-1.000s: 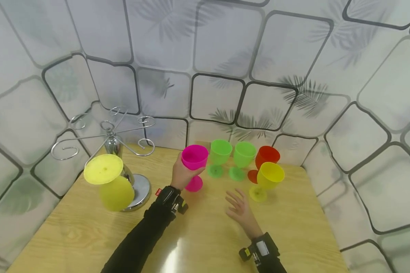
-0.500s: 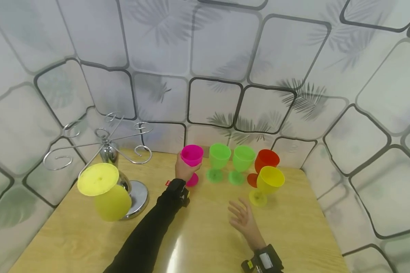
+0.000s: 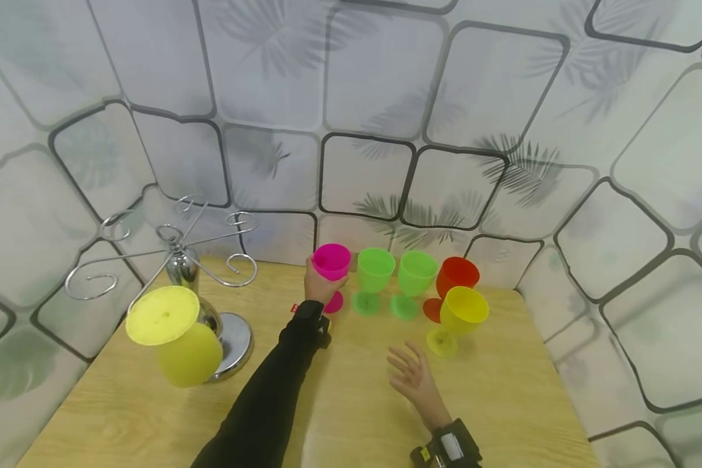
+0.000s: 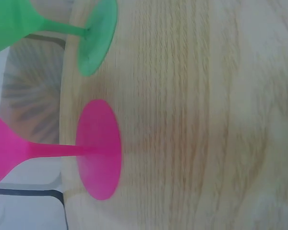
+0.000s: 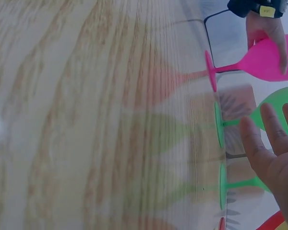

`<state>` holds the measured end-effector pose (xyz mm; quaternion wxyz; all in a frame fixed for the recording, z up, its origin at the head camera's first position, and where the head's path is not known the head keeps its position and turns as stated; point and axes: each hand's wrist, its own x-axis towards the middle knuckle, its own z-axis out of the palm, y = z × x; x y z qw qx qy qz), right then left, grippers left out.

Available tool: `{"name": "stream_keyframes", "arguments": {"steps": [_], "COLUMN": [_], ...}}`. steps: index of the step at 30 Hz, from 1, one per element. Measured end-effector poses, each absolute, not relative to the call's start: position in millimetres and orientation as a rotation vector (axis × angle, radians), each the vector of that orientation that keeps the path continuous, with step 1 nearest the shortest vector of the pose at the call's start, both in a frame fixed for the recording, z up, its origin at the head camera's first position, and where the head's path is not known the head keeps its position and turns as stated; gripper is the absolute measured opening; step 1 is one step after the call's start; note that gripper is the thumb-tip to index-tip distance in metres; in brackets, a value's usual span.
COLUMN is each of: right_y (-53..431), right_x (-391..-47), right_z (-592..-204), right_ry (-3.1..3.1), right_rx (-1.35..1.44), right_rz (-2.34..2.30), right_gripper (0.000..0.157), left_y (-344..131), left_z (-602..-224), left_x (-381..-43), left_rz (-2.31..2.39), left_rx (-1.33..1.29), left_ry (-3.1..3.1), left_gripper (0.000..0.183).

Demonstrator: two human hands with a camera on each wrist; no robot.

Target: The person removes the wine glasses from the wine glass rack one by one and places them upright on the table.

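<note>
My left hand (image 3: 318,286) grips the bowl of a pink goblet (image 3: 332,261) from its left side, at the left end of a row. In the left wrist view the goblet's round pink foot (image 4: 100,158) is at the tabletop; I cannot tell whether it bears any weight. Close to its right are two green goblets (image 3: 376,270), both upright. Further right stand a red goblet (image 3: 457,276) and, in front of it, a yellow goblet (image 3: 464,311). My right hand (image 3: 415,380) hovers over the table before them, fingers spread and loosely bent, holding nothing.
At the left stands a chrome rack (image 3: 178,260) with curled wire arms and a round base (image 3: 234,344). A yellow goblet (image 3: 190,354) hangs upside down at its front arm. Patterned walls (image 3: 363,175) close off the wooden table (image 3: 374,416) at the back and sides.
My left hand has moved the pink goblet slightly back toward the wall, level with the green ones. The right hand stays nearly in place, and the head view has shifted a little.
</note>
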<state>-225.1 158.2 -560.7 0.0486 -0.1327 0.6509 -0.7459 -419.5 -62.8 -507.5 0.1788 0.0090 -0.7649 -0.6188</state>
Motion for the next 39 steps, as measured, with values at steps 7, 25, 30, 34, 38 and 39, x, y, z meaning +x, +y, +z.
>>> {"name": "stream_keyframes", "arguments": {"steps": [7, 25, 30, 34, 38, 39], "right_y": [155.1, 160.1, 157.6, 155.0, 152.9, 152.7], "right_x": [-226.1, -220.2, -217.9, -216.8, -215.4, -215.1], "right_z": [-559.7, -560.0, -560.2, -560.8, -562.5, -563.1], "right_ry": [1.990, 2.000, 1.999, 1.990, 1.966, 1.955], "right_rx": [-0.396, -0.341, -0.297, -0.322, -0.352, -0.348], "right_rz": [-2.244, -2.233, -2.226, -2.226, -2.227, -2.229], "right_gripper": [0.081, 0.082, 0.080, 0.079, 0.080, 0.080], "left_y": [-64.1, -89.4, -95.6, -102.1, -113.0, -115.7], "left_z": [-510.5, -482.8, -464.7, -441.6, -407.3, -397.8], "left_x": [-419.2, -336.1, -305.9, -282.8, -256.3, -249.7], "left_rz": [-1.807, -1.133, -0.940, -0.785, -0.656, -0.628], "left_rx": [-0.002, -0.252, -0.490, -0.626, -0.744, -0.768], "left_ry": [-2.092, -2.589, -2.703, -2.723, -2.718, -2.705], "left_gripper": [0.101, 0.092, 0.080, 0.069, 0.060, 0.058]}}
